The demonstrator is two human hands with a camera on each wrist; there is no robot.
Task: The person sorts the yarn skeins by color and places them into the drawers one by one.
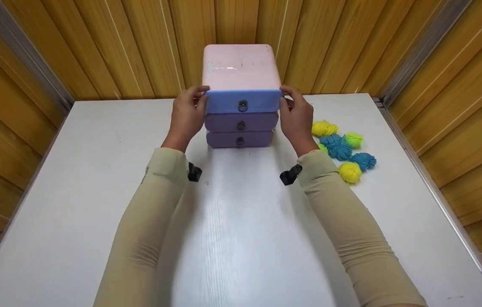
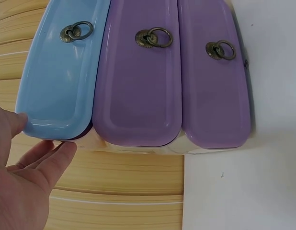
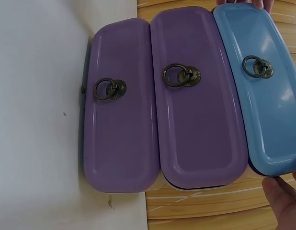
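Note:
A small drawer cabinet with a pink top (image 1: 241,64) stands at the back of the table. Its top drawer (image 1: 221,102) has a light blue front, and two purple drawers (image 1: 221,123) lie below it. Each front carries a bronze ring pull (image 2: 154,37). My left hand (image 1: 187,114) grips the blue drawer's left end, thumb and fingers around its edge. At the opposite end, my right hand (image 1: 298,116) holds the same drawer in a like way. In the right wrist view, a thin dark gap shows behind the blue front (image 3: 270,100). The drawers' contents are hidden.
Right of the cabinet lie several yarn balls: yellow (image 1: 350,172), blue (image 1: 337,148) and green (image 1: 354,140). A wood-patterned wall (image 1: 151,51) rises close behind the cabinet. Similar panels (image 1: 471,106) flank the white table (image 1: 232,238).

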